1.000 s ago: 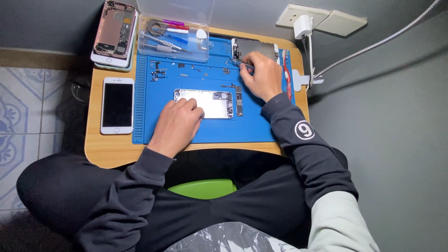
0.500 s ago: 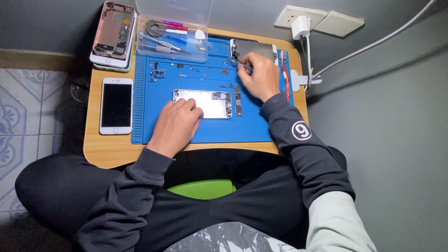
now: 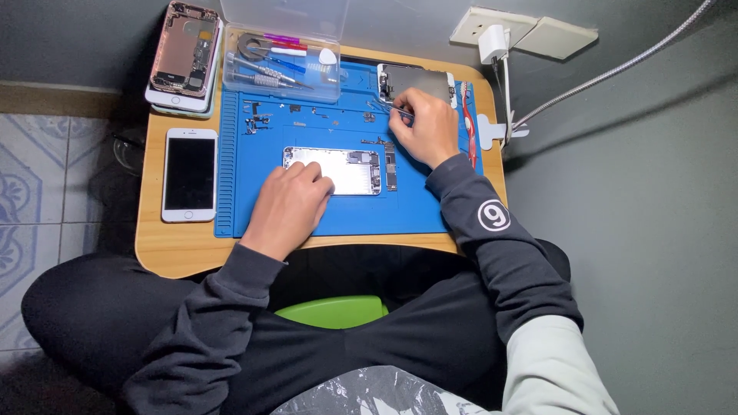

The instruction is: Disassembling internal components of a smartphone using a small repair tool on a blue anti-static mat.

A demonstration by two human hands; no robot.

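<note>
A small wooden desk point(image 3: 177, 257) with rounded corners sits over the person's crossed legs, close to a grey wall on the right and patterned floor tiles on the left. A blue repair mat point(image 3: 346, 211) covers most of the desktop, reaching nearly to the far and right edges.

The left hand point(image 3: 288, 204) lies flat on the mat near the desk's near edge, its grip loose and open, fingertips pressing the left end of an opened phone housing point(image 3: 342, 169) that rests in the middle of the mat. The right hand point(image 3: 424, 127) is toward the far right corner, its grip pinched closed around thin tweezers point(image 3: 388, 108), whose tips point left over the mat just beside a detached screen panel point(image 3: 415, 79) lying at the far edge.

Three other phones are in view: one white phone point(image 3: 190, 175) face up on bare wood at the left edge, and two stacked at the far left corner, the top one an opened phone point(image 3: 184, 48) with its insides showing. One clear plastic tool box point(image 3: 283, 65) sits at the far edge, holding several small tools. Tiny screws and parts point(image 3: 257, 123) are scattered on the mat's far left part. One white charger point(image 3: 493, 42) is plugged into a wall socket beyond the far right corner.
</note>
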